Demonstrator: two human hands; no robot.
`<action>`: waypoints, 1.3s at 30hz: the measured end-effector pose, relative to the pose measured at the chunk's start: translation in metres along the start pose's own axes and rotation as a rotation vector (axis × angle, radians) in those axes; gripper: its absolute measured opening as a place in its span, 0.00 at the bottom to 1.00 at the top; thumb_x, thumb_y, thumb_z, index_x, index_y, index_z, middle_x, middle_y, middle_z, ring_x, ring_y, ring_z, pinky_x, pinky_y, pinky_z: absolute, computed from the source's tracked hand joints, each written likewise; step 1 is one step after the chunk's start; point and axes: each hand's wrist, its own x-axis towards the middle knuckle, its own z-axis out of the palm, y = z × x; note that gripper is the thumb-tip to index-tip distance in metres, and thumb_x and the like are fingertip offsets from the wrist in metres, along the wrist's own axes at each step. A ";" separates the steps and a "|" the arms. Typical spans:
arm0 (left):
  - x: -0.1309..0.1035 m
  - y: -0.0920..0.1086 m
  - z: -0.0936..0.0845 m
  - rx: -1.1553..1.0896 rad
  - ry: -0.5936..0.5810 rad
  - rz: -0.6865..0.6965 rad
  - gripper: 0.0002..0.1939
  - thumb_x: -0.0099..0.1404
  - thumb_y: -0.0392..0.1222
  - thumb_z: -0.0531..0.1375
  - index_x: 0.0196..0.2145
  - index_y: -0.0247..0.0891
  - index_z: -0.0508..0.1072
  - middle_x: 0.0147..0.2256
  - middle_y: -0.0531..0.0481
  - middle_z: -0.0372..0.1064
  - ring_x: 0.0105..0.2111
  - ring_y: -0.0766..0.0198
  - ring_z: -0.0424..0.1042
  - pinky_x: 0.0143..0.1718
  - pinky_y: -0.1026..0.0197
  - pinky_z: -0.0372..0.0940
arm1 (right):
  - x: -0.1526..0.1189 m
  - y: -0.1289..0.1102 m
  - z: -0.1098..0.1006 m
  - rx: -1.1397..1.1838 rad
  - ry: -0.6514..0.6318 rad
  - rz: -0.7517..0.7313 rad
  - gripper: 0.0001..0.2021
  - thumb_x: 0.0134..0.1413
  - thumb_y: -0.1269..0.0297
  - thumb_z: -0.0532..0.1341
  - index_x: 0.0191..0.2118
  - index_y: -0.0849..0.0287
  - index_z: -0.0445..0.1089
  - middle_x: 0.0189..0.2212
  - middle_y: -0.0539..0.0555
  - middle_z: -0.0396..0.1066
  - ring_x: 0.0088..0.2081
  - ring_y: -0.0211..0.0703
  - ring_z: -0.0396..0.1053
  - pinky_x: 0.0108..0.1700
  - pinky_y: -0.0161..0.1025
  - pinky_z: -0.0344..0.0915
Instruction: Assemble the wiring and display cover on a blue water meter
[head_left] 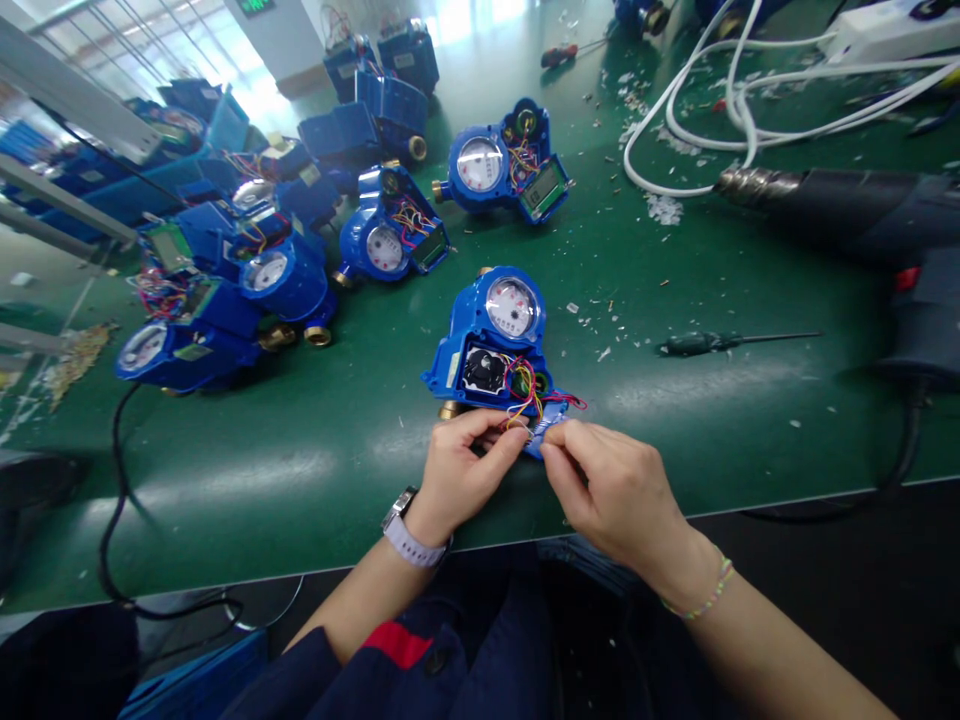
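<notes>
A blue water meter (pixel 484 325) lies on the green bench in front of me, its round dial facing up and its side box uncovered. Inside the box sit a black round part (pixel 485 370) and a bundle of thin coloured wires (pixel 527 383). At the box's near edge, my left hand (pixel 474 460) pinches the thin wires between thumb and fingers. My right hand (pixel 600 480) is closed beside it, fingertips pressed together over a small blue piece (pixel 553 420); whatever is between those fingertips is too small to make out.
Several more blue meters (pixel 386 240) stand at the left and back. A green-handled screwdriver (pixel 701 343) lies right of my meter. Farther right are a heat gun (pixel 825 205) and a looped white cable (pixel 637 150). White scraps litter the bench (pixel 360 480); a black cord (pixel 116 500) hangs over its left edge.
</notes>
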 end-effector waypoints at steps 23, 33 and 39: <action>0.001 -0.004 0.000 -0.278 -0.077 -0.092 0.19 0.66 0.50 0.59 0.26 0.33 0.80 0.27 0.45 0.77 0.26 0.65 0.72 0.28 0.65 0.67 | 0.007 -0.003 0.004 0.226 0.039 0.116 0.06 0.61 0.70 0.59 0.33 0.61 0.72 0.23 0.48 0.66 0.24 0.34 0.61 0.28 0.34 0.55; 0.000 -0.002 0.001 -0.221 -0.014 -0.167 0.15 0.62 0.48 0.62 0.26 0.33 0.76 0.20 0.51 0.71 0.20 0.70 0.66 0.24 0.69 0.61 | 0.004 -0.003 0.005 0.236 0.029 0.129 0.06 0.59 0.73 0.57 0.30 0.60 0.67 0.22 0.46 0.62 0.23 0.33 0.60 0.28 0.33 0.54; 0.000 -0.003 0.002 -0.271 -0.040 -0.184 0.17 0.62 0.51 0.62 0.28 0.33 0.76 0.21 0.50 0.72 0.21 0.68 0.69 0.25 0.68 0.64 | 0.002 0.000 0.007 0.294 0.067 0.112 0.07 0.61 0.73 0.57 0.31 0.60 0.67 0.26 0.48 0.67 0.28 0.34 0.64 0.32 0.32 0.57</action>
